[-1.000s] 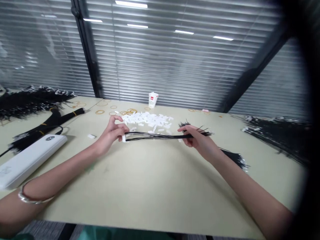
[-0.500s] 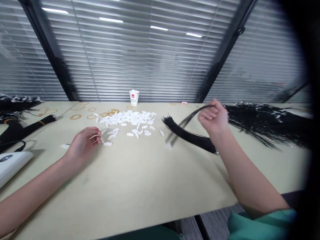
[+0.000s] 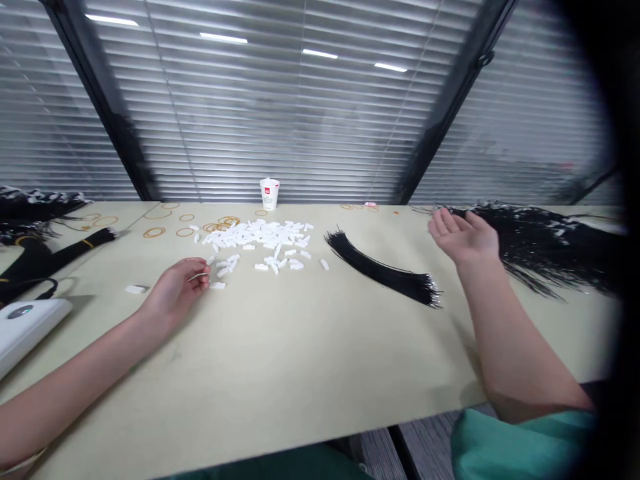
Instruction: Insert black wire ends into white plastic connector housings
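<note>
Two bare hands are over the worktop (image 3: 300, 373), spread well apart. The right hand (image 3: 465, 237) is raised with its palm up and fingers loosely extended, and nothing shows in it. It overlaps the left edge of the wire heap (image 3: 565, 247) in view; whether it touches, I cannot tell.

The wire bundle (image 3: 383, 270) lies between the hands, its long axis slanting from a far left end to a near right end with silvery tips. From the right hand it lies to the left and nearer the person; from the left hand (image 3: 183, 287), to the right. The right hand is the nearer of the two, close to the tipped end but apart from it.

The left hand has its fingers curled, just left of the white pieces (image 3: 265, 233). One piece shows at its fingertips; whether it is pinched, I cannot tell. A cup (image 3: 270, 195) stands upright beyond the pieces, and a power bank (image 3: 33, 327) lies at left.
</note>
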Tool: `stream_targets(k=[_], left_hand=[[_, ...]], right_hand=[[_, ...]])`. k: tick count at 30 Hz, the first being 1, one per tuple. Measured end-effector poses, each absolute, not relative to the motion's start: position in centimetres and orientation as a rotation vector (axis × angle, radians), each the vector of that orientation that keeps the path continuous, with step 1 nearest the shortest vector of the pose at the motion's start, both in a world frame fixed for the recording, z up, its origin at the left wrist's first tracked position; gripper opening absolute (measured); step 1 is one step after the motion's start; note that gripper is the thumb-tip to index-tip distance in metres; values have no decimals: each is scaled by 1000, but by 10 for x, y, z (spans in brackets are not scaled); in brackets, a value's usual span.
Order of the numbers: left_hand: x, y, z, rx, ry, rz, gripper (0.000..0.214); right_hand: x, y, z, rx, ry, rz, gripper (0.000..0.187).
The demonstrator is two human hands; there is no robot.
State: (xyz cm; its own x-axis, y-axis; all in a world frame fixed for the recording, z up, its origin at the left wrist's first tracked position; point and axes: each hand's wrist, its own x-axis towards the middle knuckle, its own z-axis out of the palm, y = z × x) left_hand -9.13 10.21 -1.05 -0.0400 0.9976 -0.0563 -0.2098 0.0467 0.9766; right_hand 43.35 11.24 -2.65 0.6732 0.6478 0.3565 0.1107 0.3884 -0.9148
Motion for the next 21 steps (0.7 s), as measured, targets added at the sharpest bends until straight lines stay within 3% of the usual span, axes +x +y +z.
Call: stream_targets(k=[7,15,21], left_hand=[[-88,100,-11,1029,1139,1307,12],[-86,98,-11,1094,1145,1309,14],[-84,95,-13,1168,1163,1309,15]], right_hand=[[357,126,-24,-1213,-1322,720,25],[256,104,-52,-1360,-1832,471,33],[242,93,-53,-1284,-1958,493,18]])
